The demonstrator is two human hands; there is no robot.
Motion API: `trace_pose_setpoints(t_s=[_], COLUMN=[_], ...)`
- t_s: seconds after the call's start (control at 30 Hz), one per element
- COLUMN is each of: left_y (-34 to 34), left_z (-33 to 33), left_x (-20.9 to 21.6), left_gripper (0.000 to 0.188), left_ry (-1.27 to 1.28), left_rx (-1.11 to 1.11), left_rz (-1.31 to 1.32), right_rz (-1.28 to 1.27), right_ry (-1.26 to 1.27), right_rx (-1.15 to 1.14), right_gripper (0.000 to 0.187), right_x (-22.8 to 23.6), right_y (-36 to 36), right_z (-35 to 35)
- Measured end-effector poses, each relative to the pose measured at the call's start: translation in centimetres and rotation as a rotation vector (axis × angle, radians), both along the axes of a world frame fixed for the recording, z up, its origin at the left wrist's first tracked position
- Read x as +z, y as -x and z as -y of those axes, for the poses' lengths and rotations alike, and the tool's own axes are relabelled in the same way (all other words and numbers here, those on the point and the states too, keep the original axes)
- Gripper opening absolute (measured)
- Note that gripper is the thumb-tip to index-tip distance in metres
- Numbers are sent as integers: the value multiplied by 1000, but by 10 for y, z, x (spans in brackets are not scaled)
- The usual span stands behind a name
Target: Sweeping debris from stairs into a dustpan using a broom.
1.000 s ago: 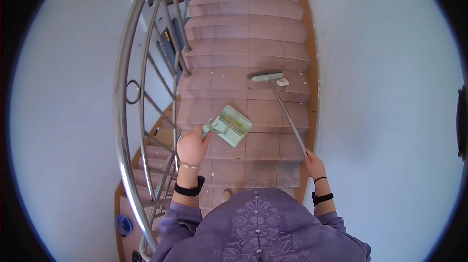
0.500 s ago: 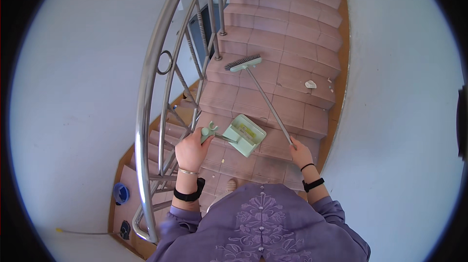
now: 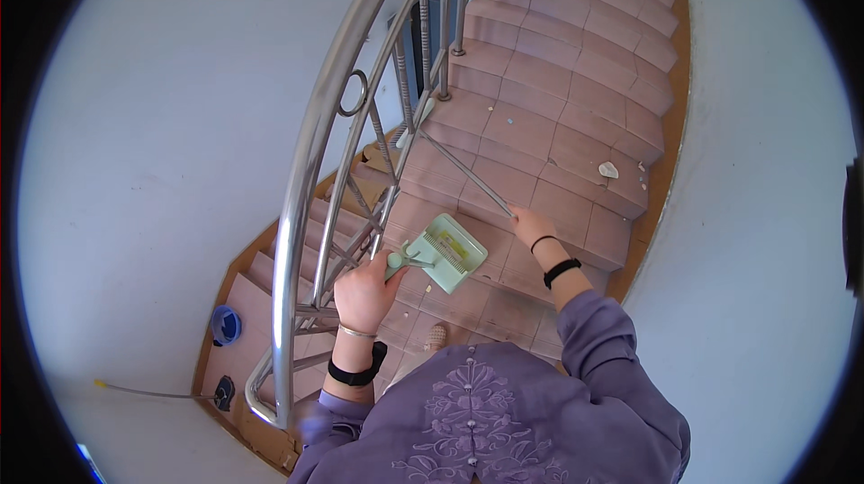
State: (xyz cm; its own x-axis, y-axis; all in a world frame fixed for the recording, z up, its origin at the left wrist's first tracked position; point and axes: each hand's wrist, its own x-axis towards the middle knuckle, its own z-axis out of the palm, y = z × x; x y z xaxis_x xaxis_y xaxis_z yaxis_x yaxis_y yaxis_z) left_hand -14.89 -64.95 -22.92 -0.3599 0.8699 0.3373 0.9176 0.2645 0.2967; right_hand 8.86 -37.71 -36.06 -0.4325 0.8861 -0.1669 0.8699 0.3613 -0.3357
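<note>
My left hand (image 3: 364,292) is closed round the handle of a pale green dustpan (image 3: 450,282). The pan hangs over the steps just right of that hand, with a yellowish scrap and a comb-like row of teeth inside it. My right hand (image 3: 531,225) grips the grey stick of a broom (image 3: 468,174). The stick slants up and left to the railing, where the broom head (image 3: 416,120) is partly hidden behind the steel posts. On the step to the right lie a white scrap (image 3: 608,170) and a few small bits.
A curved steel railing (image 3: 306,151) runs along the left of the pink tiled stairs (image 3: 549,97). White wall (image 3: 765,214) bounds the right side. Down left, beyond the railing, stand a blue bucket (image 3: 227,326) and a mop-like tool (image 3: 224,392) with a long pole.
The broom head has swung left from the open step to the railing posts. My right hand has moved up and left with the stick. The dustpan stays near the same place.
</note>
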Motion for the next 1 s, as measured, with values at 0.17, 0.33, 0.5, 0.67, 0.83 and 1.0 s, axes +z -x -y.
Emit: trace_pose_setpoints(t_s=[0.17,0.33,0.5,0.67,0.83,1.0], left_y=[-1,1,0,-10,-12,-2], left_z=[-7,-15,-31,-50,-60,-60], left_x=[-6,-8,-17,-13,-33,-47], left_gripper=[26,26,26,27,27,26], left_ry=[-9,24,-17,37,53,27], left_rx=[-31,-47,-116,-157,-203,-199], left_rz=[13,16,10,43,54,27], right_rz=[-66,-415,-561,-528,-884,-1471], right_ry=[31,415,508,509,669,791], right_rx=[-2,-220,-418,-555,-523,-423], right_gripper=[38,41,41,51,54,50], right_x=[-37,-30,-23,-5,-9,3], right_y=[19,-16,-92,-129,-121,-98], right_z=[-37,-9,44,73,88,96])
